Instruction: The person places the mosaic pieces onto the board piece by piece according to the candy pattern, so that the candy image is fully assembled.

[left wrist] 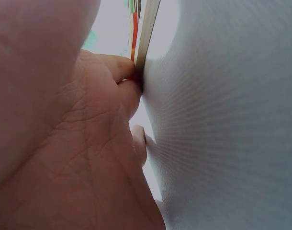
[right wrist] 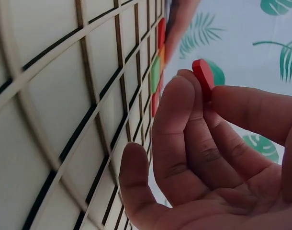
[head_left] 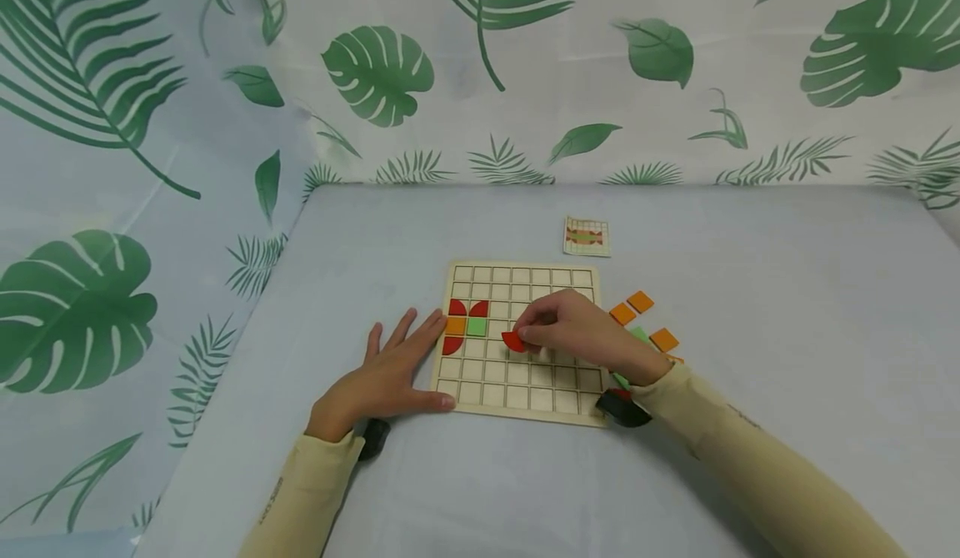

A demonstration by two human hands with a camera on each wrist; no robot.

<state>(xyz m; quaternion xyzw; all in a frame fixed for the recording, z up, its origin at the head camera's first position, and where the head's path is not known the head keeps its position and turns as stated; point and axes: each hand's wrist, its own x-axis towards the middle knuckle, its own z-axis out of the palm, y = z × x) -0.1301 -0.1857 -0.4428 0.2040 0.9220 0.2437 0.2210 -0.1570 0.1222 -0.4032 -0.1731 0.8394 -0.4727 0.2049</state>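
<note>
A wooden grid board (head_left: 480, 395) lies flat on the table. My right hand (head_left: 573, 329) is above its middle and pinches a red quarter-circle tile (head_left: 513, 341) between thumb and fingers; in the right wrist view the red tile (right wrist: 203, 79) is held clear of the grid. My left hand (head_left: 386, 379) rests spread at the board's left edge, fingertips and thumb touching it. On the board's left side sit several tiles: red quarter-circles (head_left: 452, 345), an orange square (head_left: 455, 326) and a green square (head_left: 476, 326). The left wrist view shows mostly my palm (left wrist: 88, 143) and the board's edge.
A small pattern card (head_left: 587, 237) lies behind the board. Right of the board are loose orange squares (head_left: 641, 301), with green tiles (head_left: 640, 334) and others partly hidden by my right hand and wrist. A leaf-print cloth (head_left: 525, 66) hangs at the back and left.
</note>
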